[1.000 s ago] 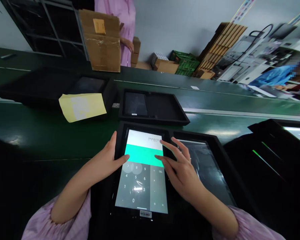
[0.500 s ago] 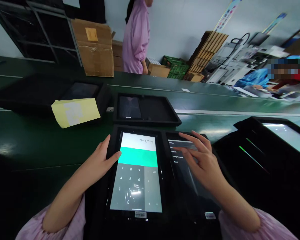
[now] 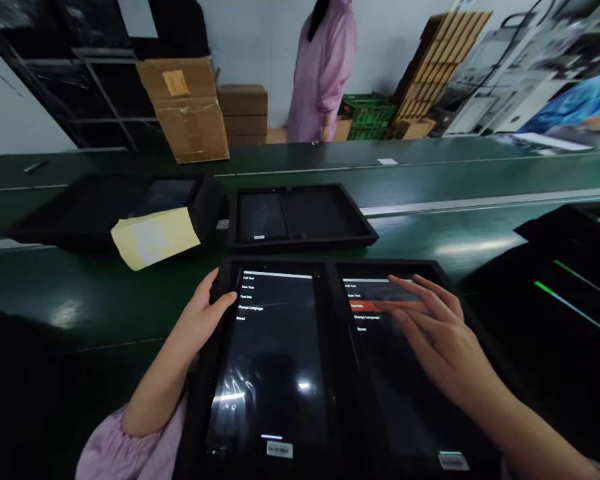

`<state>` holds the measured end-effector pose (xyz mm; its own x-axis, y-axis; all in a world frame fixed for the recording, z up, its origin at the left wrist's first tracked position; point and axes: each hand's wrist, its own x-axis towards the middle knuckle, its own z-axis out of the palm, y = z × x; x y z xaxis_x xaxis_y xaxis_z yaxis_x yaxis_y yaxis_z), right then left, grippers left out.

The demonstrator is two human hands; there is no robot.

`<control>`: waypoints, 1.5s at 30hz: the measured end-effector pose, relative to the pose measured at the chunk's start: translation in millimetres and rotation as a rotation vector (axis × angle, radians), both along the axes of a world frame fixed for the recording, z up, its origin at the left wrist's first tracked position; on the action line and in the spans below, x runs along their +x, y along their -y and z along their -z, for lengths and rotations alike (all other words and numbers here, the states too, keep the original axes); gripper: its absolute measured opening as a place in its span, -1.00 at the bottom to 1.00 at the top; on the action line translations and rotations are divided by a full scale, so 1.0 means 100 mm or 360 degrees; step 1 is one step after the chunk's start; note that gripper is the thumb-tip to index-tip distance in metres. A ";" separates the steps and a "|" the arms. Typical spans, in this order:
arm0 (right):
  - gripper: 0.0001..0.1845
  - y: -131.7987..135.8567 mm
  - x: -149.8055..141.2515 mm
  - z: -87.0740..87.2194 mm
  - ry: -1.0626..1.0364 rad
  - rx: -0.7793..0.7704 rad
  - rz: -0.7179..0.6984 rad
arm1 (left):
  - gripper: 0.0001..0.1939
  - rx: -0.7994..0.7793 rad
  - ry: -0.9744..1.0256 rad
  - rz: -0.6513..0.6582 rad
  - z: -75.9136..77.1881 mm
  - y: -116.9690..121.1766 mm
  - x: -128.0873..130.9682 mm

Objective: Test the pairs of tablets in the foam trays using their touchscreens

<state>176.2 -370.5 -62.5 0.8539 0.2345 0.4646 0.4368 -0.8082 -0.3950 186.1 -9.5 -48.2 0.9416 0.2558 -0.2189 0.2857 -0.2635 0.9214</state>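
Two tablets lie side by side in a black foam tray (image 3: 330, 267) in front of me. The left tablet (image 3: 273, 360) shows a dark screen with a short white menu at its top. My left hand (image 3: 205, 313) grips its upper left edge, thumb resting on the glass. The right tablet (image 3: 395, 380) shows the same menu with one line lit orange. My right hand (image 3: 435, 333) hovers over that screen with fingers spread, fingertips at the lit line.
Another black tray (image 3: 300, 217) with one tablet sits behind on the green bench (image 3: 80, 293). A yellow sheet (image 3: 155, 235) leans on a dark tray at the left. More dark trays stand at the right. A person in a pink coat (image 3: 325, 67) stands beyond, near cardboard boxes (image 3: 185, 107).
The left tablet's calculator screen gave way to a dark menu. My right hand moved from the left tablet to the right one, where a menu line turned orange. The view tilted up.
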 end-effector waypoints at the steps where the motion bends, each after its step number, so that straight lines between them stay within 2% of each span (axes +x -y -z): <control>1: -0.58 0.00 -0.01 -0.01 0.0002 0.0039 0.0015 | -0.28 -0.0031 -0.0037 0.0002 -0.01 0.01 0.04; 9: -0.65 -0.07 -0.07 -0.15 -0.0026 0.0182 0.0035 | -0.19 0.0159 -0.0172 -0.0029 -0.03 0.07 0.18; 15: -0.67 -0.08 -0.09 -0.19 0.0003 0.0304 0.0000 | -0.26 -0.0058 -0.0127 0.0001 -0.04 0.07 0.11; 21: -0.68 -0.09 -0.08 -0.15 -0.0049 0.0249 -0.0074 | -0.26 -0.0050 -0.0097 -0.0026 -0.05 0.07 0.07; 32: -0.69 -0.13 -0.12 -0.13 -0.0165 0.0061 -0.0364 | -0.28 -0.0080 -0.0155 0.0019 -0.06 0.07 -0.02; 37: -0.67 -0.16 -0.13 -0.15 -0.0198 -0.0004 -0.0371 | -0.28 -0.0083 -0.0109 0.0030 -0.04 0.07 -0.02; 45: -0.67 -0.11 -0.13 -0.08 -0.0055 -0.0099 -0.0336 | -0.27 -0.0123 -0.0154 0.0066 -0.10 0.08 -0.06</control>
<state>163.3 -360.0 -54.9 0.7980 0.4371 0.4149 0.5860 -0.7235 -0.3648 179.8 -18.0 -37.9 0.9247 0.1959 -0.3266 0.3644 -0.2059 0.9082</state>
